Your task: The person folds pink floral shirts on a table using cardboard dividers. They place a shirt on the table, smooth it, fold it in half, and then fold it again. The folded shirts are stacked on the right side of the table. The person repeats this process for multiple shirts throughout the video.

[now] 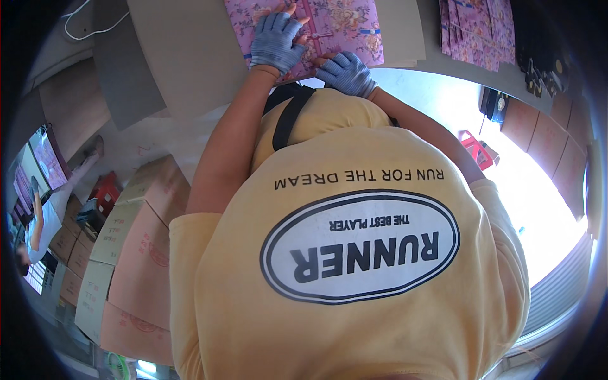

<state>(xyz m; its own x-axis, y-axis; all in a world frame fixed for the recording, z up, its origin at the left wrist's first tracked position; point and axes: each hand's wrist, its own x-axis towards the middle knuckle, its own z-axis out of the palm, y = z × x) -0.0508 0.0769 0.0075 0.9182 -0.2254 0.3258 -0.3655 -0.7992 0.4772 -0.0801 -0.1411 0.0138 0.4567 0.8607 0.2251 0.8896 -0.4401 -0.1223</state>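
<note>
A flat pink floral panel lies on the table at the top of the head view. A darker pink strip runs down its middle with a small knot-like fastening, and a short blue band with a pale ornament sits at its right. Both my hands wear blue-grey striped fingerless gloves. My left hand rests on the panel's left half, its fingers stretched toward the strip. My right hand lies across the near edge, fingers pointing left; its thumb and palm are partly hidden.
Grey boards lie on the table at left. More pink floral pieces are stacked at the upper right, beside dark items. Cardboard cartons stand at left, a red stool at right. Another person works far left.
</note>
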